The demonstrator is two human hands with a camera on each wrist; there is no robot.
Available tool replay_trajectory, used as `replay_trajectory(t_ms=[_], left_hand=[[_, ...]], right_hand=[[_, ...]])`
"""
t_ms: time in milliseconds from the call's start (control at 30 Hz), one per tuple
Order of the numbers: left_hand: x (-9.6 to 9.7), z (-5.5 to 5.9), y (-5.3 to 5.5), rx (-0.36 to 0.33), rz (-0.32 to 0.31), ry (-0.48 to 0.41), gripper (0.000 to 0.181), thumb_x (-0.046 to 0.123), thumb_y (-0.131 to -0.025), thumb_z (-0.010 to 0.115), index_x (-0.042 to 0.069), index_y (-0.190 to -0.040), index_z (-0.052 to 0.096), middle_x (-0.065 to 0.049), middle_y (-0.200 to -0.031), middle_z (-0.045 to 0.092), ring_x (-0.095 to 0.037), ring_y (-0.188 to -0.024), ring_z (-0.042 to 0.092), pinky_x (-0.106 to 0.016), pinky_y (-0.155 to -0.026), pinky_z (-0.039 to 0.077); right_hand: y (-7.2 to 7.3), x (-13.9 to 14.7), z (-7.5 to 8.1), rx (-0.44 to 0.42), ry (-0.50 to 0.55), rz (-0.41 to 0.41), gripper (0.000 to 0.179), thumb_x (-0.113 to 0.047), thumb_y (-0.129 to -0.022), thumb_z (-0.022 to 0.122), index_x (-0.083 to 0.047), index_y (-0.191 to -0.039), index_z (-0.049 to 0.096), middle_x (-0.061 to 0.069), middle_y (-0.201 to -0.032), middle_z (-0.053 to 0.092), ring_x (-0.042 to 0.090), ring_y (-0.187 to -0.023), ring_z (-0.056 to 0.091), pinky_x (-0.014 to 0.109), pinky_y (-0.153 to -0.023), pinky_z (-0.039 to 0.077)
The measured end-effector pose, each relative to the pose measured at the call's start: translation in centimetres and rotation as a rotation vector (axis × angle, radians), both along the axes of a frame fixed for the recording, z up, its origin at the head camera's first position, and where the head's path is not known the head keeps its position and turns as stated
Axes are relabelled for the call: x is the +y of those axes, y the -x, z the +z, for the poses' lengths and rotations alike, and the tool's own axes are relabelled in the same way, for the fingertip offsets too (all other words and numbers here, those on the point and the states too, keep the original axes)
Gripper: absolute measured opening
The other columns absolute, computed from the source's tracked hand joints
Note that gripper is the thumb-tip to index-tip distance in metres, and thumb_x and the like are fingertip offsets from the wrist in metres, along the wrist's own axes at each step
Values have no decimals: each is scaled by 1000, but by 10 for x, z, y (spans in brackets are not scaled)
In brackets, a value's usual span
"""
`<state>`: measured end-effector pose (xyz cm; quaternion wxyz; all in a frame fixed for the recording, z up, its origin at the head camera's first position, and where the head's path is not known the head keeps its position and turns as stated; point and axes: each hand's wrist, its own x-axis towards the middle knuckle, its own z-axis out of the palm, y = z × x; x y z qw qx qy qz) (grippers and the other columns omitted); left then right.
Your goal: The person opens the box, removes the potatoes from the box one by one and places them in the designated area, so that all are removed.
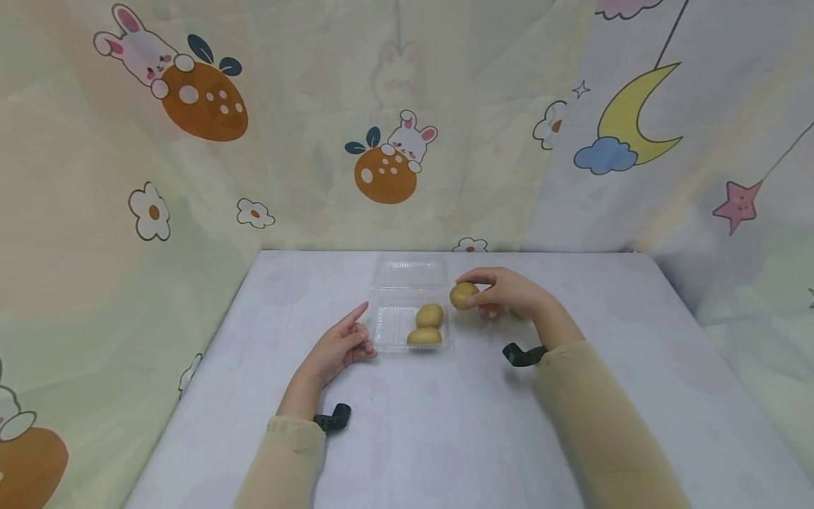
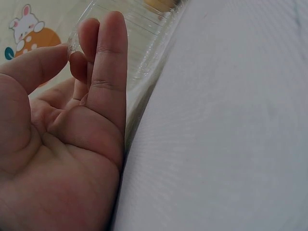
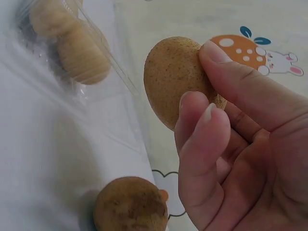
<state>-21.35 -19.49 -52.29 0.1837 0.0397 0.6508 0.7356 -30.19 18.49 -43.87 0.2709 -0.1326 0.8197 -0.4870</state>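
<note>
My right hand (image 1: 509, 290) pinches a small brown potato (image 3: 173, 79) between thumb and fingers, above the table just right of a clear plastic clamshell box (image 1: 391, 329). Inside the box's right half lie two more potatoes, an upper one (image 1: 429, 316) and a lower one (image 1: 424, 336). Below the holding hand another potato (image 3: 130, 204) with dark patches rests on the table; the hand mostly hides it in the head view. At the box's left side, my left hand (image 1: 337, 350) touches the edge with its fingertips, the index finger extended.
The box's lid (image 1: 410, 272) is folded back toward the far edge of the white-covered table (image 1: 407, 431). Behind the table hangs a printed cloth (image 1: 305, 141) with rabbits, flowers and a moon. Each wrist wears a small black camera.
</note>
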Motion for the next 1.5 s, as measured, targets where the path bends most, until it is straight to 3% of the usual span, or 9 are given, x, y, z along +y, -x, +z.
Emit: replay_trajectory(t_ms=[133,233,533,833,1100,1300,1500], left_hand=[[0,-1,1,5,-6,-3,66,6,-100,52,29,-157,27,-1,-90,54,-14,-80,66,-40,-88,61],[1,-2,1,4,-10,-7,67,6,-100,52,26,-158,25,-1,-90,55,-14,-80,66,-40,-88,61],[0,0,0,3,-3,-9,66,6,-100,52,28,-157,27,-2,-91,54,-15,-80,67,-39,-87,61],[0,0,0,2,-5,-8,66,6,-100,52,29,-157,27,-1,-91,54,-15,-81,68,-39,-87,61],[0,-1,1,3,-1,-2,64,9,-100,53,35,-154,31,-2,-91,55,-16,-81,67,-40,-88,61],[0,-1,1,10,-3,2,65,7,-101,52,31,-156,28,-2,-91,55,-15,-81,67,-40,-88,61],[0,-1,1,5,-2,0,65,6,-100,52,31,-156,28,-2,-91,55,-15,-80,67,-39,-88,61]], right_hand=[[0,14,-3,23,-19,-12,51,-37,-79,82,-32,-126,63,12,-98,64,21,-64,58,38,-64,57],[-2,25,-4,23,-26,-44,53,-40,-79,82,-33,-127,62,13,-95,65,22,-66,58,40,-66,57],[-9,54,-11,42,-23,-88,55,-37,-82,80,-27,-132,60,9,-125,58,23,-75,62,39,-67,59],[-16,80,-19,71,-29,-128,55,-36,-86,76,-22,-135,57,14,-125,57,25,-80,63,34,-69,59],[-21,103,-22,78,-34,-182,57,-37,-84,78,-23,-135,57,9,-144,47,23,-81,62,33,-70,59],[-23,120,-26,75,-29,-210,61,-38,-85,76,-22,-139,53,9,-138,48,22,-84,63,32,-73,59],[-25,137,-31,72,13,-244,64,-36,-87,75,-20,-142,49,4,-122,54,17,-84,60,30,-74,58]])
